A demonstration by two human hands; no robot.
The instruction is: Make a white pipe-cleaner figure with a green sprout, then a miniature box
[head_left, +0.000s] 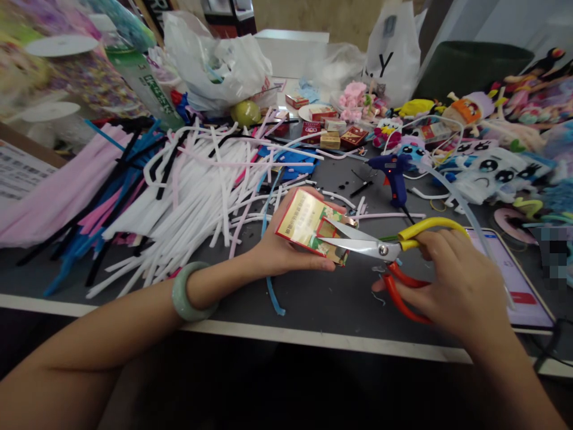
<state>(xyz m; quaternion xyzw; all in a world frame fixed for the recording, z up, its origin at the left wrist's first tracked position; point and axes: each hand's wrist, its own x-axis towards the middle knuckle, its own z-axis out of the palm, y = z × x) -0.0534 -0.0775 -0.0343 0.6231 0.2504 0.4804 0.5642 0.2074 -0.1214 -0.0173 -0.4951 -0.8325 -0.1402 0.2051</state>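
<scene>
My left hand [286, 248] is wrapped round a small printed box [301, 220], yellow with red edges, tilted above the dark table. Scissors [364, 245] with one yellow and one red handle are held in my right hand [456, 280], its fingers through the loops. The blades are parted, and their tips lie at the printed face of the box. Beyond the scissors, a dark blue glue gun [391, 173] with a small red light stands on the table. A blue strip [274, 295] hangs down below the box.
White pipe cleaners [192, 185] are piled at the left, beside pink, blue and black ones. Small red boxes [353, 136] sit at the back. Plush toys [487, 173] crowd the right side. A lit phone or tablet [514, 280] lies near the right hand.
</scene>
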